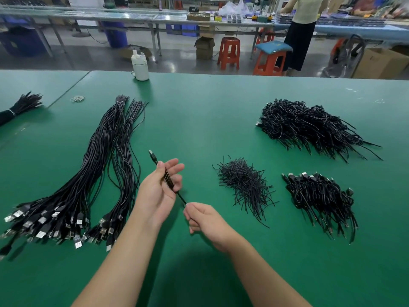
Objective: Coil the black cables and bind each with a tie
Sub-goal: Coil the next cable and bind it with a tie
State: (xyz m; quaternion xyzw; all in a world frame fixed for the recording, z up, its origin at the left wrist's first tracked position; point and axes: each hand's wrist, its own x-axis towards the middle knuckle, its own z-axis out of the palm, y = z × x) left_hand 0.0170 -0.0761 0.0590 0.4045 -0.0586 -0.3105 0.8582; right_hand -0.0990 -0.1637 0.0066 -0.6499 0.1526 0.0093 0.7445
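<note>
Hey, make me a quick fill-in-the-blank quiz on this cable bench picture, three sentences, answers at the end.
1. The left hand holds a folded black cable whose ____ plug points away.
2. The right hand pinches the cable's ____ end.
3. The white bottle stands on the ____ table.

Answers: USB; near; green

Factory floor: long green workbenches (221,103), cable piles (309,127)
</note>
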